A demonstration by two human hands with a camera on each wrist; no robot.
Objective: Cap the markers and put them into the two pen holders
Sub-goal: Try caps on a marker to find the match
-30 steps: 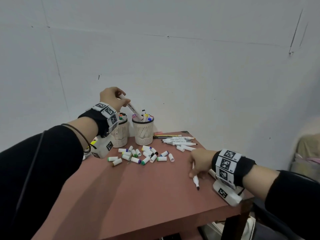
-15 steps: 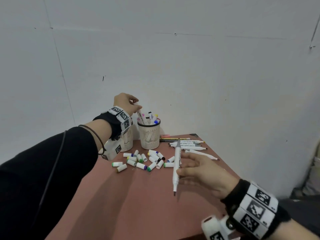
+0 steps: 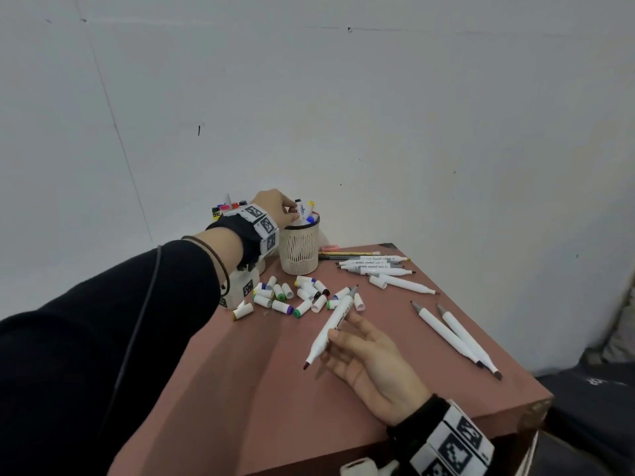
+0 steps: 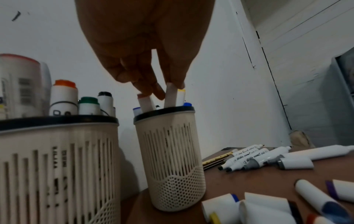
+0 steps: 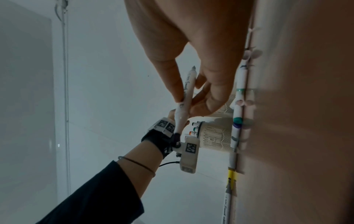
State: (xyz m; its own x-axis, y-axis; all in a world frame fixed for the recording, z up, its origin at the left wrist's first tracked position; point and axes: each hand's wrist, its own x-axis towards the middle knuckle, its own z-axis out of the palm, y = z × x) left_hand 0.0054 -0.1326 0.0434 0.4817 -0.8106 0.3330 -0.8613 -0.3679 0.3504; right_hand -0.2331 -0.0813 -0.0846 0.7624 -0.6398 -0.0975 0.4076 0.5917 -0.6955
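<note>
Reddish-brown table (image 3: 395,400), pencils (image 3: 347,253), white wall (image 3: 378,115)

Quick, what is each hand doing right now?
Left hand: pinching a capped marker standing in the pen holder.
Right hand: holding an uncapped marker above the table.

Reddish-brown bench (image 3: 240,389), pale grey wall (image 3: 378,115). Both holders (image 4: 170,157) are cream with slotted and dotted walls and black rims. The markers (image 3: 446,333) are white with grey tips; the loose caps (image 3: 282,306) are white, banded green, purple, blue, black and yellow. Black sleeve (image 3: 86,355), and a wristband (image 3: 261,223) in black-and-white squares.
</note>
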